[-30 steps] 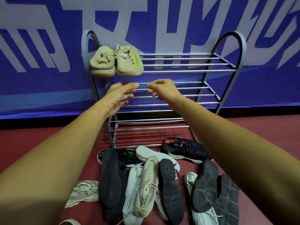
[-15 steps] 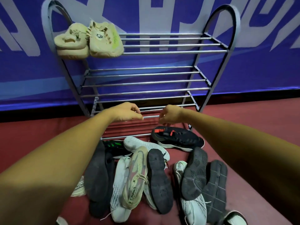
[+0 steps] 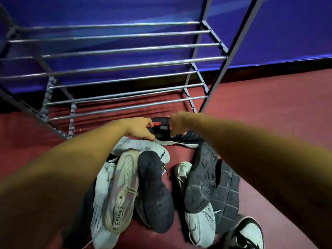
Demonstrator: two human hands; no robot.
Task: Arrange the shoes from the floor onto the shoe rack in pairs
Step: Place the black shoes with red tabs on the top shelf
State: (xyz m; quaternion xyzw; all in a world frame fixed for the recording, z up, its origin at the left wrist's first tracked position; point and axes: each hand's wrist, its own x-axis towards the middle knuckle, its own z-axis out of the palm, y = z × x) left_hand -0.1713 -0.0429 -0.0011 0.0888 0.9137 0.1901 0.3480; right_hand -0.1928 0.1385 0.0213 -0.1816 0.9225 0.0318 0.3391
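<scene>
A black sneaker with red accents (image 3: 181, 139) lies on the red floor just in front of the metal shoe rack (image 3: 125, 67). My left hand (image 3: 141, 128) grips its heel end, fingers curled under the red tab. My right hand (image 3: 177, 123) curls over the shoe's collar from the right. Closer to me lies a pile of shoes: a beige sneaker (image 3: 122, 191), an upturned black sole (image 3: 154, 191), a white knit shoe (image 3: 143, 146) and a grey-soled shoe (image 3: 201, 180). The rack's two lower shelves in view hold nothing.
A black grid sole (image 3: 227, 200), a white laced shoe (image 3: 201, 221) and a black-and-white shoe (image 3: 249, 234) lie at the lower right. A blue banner wall (image 3: 287, 33) stands behind the rack. Bare red floor (image 3: 269, 105) spreads to the right.
Both hands dropped from the rack's middle shelf down to the floor and closed on the black-and-red sneaker. My view tilted down, so the top shelf with the beige pair left the frame.
</scene>
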